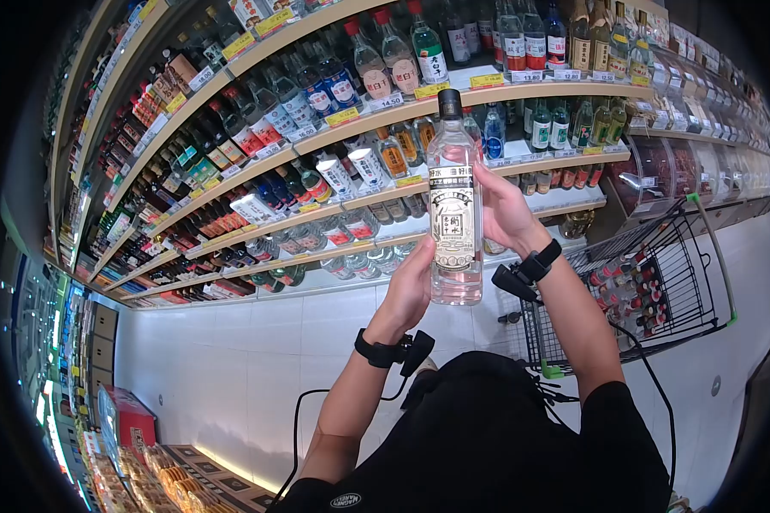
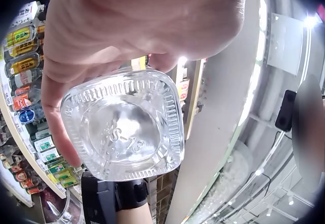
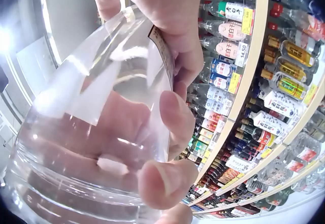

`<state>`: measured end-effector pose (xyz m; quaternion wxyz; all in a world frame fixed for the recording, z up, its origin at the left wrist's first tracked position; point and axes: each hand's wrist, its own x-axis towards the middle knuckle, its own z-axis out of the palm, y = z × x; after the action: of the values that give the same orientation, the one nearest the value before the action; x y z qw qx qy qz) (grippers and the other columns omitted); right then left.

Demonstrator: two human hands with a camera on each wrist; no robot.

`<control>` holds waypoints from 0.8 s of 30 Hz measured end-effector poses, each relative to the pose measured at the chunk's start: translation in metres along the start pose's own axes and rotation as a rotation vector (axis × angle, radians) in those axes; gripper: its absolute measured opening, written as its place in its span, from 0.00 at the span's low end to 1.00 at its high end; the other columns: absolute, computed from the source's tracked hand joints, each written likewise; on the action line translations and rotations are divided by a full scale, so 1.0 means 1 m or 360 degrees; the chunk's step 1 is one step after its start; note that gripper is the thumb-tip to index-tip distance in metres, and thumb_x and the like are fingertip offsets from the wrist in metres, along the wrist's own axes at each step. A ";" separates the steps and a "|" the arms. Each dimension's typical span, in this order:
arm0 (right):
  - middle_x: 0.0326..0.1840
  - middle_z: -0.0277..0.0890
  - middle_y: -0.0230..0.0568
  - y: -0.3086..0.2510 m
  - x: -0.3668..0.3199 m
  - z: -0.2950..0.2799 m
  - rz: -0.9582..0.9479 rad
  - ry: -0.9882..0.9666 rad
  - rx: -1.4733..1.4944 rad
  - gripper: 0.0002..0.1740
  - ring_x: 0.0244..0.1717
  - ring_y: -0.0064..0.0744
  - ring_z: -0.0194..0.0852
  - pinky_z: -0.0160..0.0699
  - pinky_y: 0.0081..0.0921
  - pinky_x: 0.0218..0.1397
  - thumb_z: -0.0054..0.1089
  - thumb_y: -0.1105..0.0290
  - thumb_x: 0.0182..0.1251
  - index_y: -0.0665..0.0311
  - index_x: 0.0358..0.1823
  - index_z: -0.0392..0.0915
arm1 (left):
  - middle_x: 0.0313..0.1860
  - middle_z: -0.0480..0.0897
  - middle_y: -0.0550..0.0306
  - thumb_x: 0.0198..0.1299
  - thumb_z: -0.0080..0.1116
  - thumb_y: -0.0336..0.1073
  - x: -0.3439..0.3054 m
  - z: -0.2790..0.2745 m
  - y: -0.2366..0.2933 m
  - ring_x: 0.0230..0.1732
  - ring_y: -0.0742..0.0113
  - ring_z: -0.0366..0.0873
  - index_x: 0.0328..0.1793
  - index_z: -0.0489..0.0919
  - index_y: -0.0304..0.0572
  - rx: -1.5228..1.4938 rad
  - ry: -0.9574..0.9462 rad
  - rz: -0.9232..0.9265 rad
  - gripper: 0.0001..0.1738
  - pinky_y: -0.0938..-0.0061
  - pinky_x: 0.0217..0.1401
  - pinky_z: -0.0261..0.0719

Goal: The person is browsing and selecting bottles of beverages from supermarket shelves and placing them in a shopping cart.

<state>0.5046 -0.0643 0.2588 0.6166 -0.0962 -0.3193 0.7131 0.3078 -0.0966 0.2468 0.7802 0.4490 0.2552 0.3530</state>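
Store shelving (image 1: pixel 556 91) curves across the far side of the scene, packed with bottles from left to right, and pale floor tiles (image 1: pixel 231 350) spread beneath it. To the right stands a wire cart (image 1: pixel 553 370) with red-topped items (image 1: pixel 629 295) in it; near left, a red box (image 1: pixel 133 421) sits on the floor.

Between the person and the shelves, a clear glass bottle (image 1: pixel 455 282) is held up in both hands, dark cap (image 1: pixel 449 104) upward, its pale printed label (image 1: pixel 453 214) towards the head camera. The left hand (image 1: pixel 409 286) grips its lower left side, thumb along the edge. The right hand (image 1: pixel 512 209) grips higher up on the right, fingers curled round the glass. Some of the left fingers are behind the bottle, so how far they wrap cannot be told.

Smooth glass is the main worry: if one hand lets go while the other holds loosely, the bottle could slide down and break on the hard tiles. Swung forward carelessly, it could knock the shelved bottles. The thin black cable (image 1: pixel 669 402) passing near the cart could snag on its wire and jerk the right wrist, loosening that grip.
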 end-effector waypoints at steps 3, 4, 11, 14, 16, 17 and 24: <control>0.65 0.70 0.51 0.002 0.002 -0.013 0.0000 -0.0030 -0.0079 0.27 0.63 0.52 0.74 0.75 0.48 0.67 0.40 0.56 0.81 0.63 0.74 0.59 | 0.70 0.72 0.52 0.80 0.33 0.43 0.000 -0.005 -0.001 0.70 0.63 0.71 0.78 0.59 0.40 -0.0052 -0.0204 0.0025 0.26 0.62 0.72 0.69; 0.67 0.70 0.57 0.003 0.003 -0.017 -0.0002 -0.0049 -0.0120 0.30 0.64 0.60 0.74 0.75 0.53 0.68 0.37 0.53 0.81 0.64 0.75 0.58 | 0.71 0.71 0.52 0.79 0.34 0.43 -0.001 -0.002 0.001 0.71 0.63 0.70 0.79 0.58 0.39 -0.0043 -0.0183 0.0032 0.27 0.62 0.73 0.68; 0.69 0.67 0.58 0.001 0.001 -0.016 -0.0039 -0.0031 -0.0138 0.31 0.64 0.62 0.73 0.76 0.56 0.66 0.36 0.51 0.81 0.62 0.76 0.56 | 0.74 0.68 0.51 0.75 0.35 0.40 -0.001 0.000 0.002 0.73 0.60 0.68 0.82 0.53 0.38 -0.0068 -0.0259 0.0014 0.31 0.60 0.75 0.65; 0.69 0.67 0.56 -0.001 -0.001 -0.018 -0.0058 -0.0082 -0.0158 0.31 0.63 0.60 0.74 0.75 0.55 0.66 0.36 0.52 0.81 0.61 0.77 0.55 | 0.70 0.72 0.47 0.76 0.35 0.44 0.000 0.003 0.001 0.69 0.57 0.72 0.79 0.57 0.35 -0.0029 -0.0212 0.0034 0.31 0.59 0.73 0.69; 0.70 0.67 0.53 -0.002 -0.002 -0.017 -0.0060 -0.0111 -0.0110 0.29 0.65 0.55 0.73 0.74 0.53 0.68 0.36 0.55 0.82 0.61 0.77 0.55 | 0.68 0.75 0.45 0.77 0.33 0.50 0.000 0.007 0.002 0.67 0.55 0.75 0.77 0.59 0.34 0.0045 -0.0163 0.0023 0.32 0.59 0.70 0.72; 0.68 0.68 0.50 -0.002 -0.004 -0.013 -0.0082 -0.0062 -0.0114 0.27 0.65 0.49 0.72 0.73 0.48 0.68 0.39 0.58 0.81 0.61 0.76 0.56 | 0.67 0.75 0.45 0.77 0.32 0.54 0.000 0.009 0.002 0.66 0.55 0.76 0.77 0.59 0.35 0.0094 -0.0154 0.0001 0.34 0.59 0.69 0.73; 0.62 0.70 0.38 -0.017 -0.022 0.017 -0.0006 0.0044 -0.0558 0.34 0.59 0.31 0.77 0.77 0.32 0.61 0.55 0.64 0.76 0.61 0.78 0.52 | 0.56 0.81 0.43 0.73 0.27 0.70 0.006 -0.013 -0.011 0.55 0.53 0.82 0.78 0.60 0.37 -0.0258 -0.0249 -0.0107 0.45 0.58 0.58 0.81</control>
<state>0.5136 -0.0900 0.2762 0.5962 -0.2114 -0.4305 0.6439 0.3056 -0.0892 0.2302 0.8428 0.4018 0.1791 0.3101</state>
